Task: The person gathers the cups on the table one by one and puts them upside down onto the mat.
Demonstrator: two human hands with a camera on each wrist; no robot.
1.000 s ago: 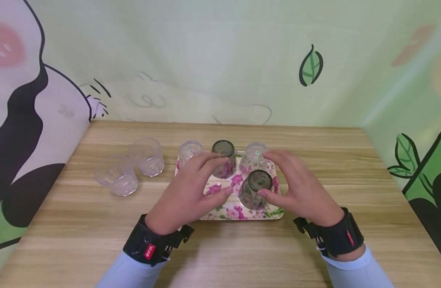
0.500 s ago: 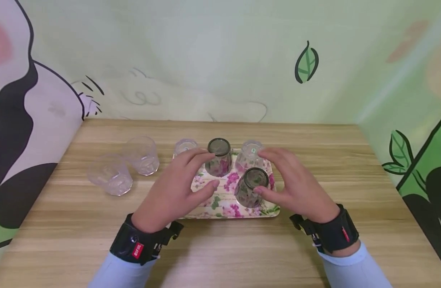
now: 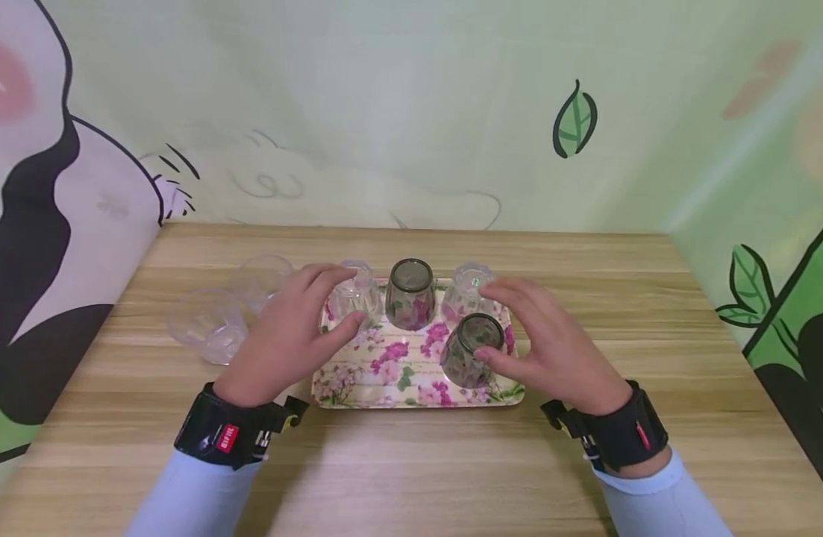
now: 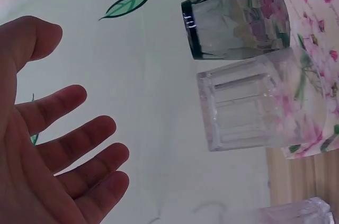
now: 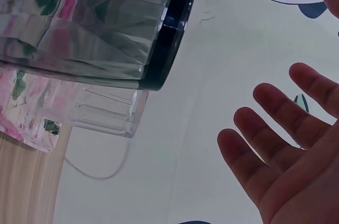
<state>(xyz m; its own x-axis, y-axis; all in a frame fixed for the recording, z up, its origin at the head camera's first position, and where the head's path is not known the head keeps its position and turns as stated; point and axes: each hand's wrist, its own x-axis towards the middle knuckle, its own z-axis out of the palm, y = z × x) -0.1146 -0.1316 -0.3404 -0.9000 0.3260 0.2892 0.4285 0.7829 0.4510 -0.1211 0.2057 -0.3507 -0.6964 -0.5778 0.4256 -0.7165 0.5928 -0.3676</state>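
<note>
Holding nothing, the left hand (image 3: 286, 332) hovers near a clear glass (image 3: 368, 294) and the right hand (image 3: 552, 350) near the front dark glass (image 3: 465, 356), fingers parted, seemingly to leave clearance. Both glasses stand on the flowered tray (image 3: 357, 393), mouths down, bases up, long axes vertical, probably inverted for steadiness on wider rims.
</note>
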